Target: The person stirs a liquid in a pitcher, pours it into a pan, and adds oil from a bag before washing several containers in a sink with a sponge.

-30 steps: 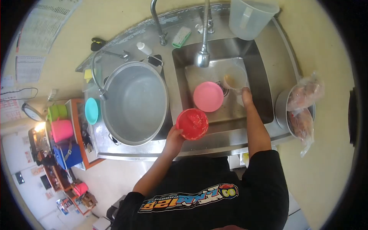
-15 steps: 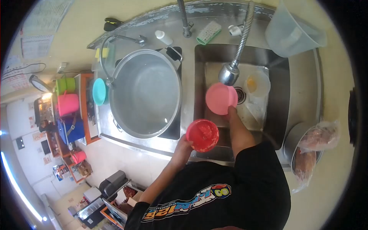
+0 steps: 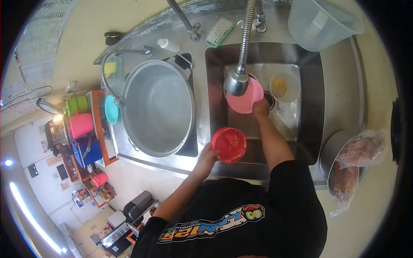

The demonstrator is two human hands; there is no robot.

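Note:
My left hand [image 3: 208,160] grips the rim of a red bowl [image 3: 228,147], which has pale residue smeared inside. It is held above the near left part of the sink. With my right hand [image 3: 261,108] I hold a pink bowl [image 3: 246,99] by its right edge, farther into the sink. The chrome spray head [image 3: 237,82] hangs over the pink bowl and hides part of it. A translucent container [image 3: 290,88] with something yellowish in it stands in the sink [image 3: 309,116], right of the drain [image 3: 269,99].
A large metal pot [image 3: 159,107] fills the left side, with a turquoise bowl [image 3: 112,110] beside it. Behind the sink are a scrub brush [image 3: 220,32], a white bottle [image 3: 168,45] and a translucent bucket [image 3: 316,28]. A pot holding bagged meat [image 3: 346,172] stands at the right.
The view has shifted slightly. My right hand has moved the pink bowl farther into the sink, under the spray head. The red bowl in my left hand has moved right, over the sink.

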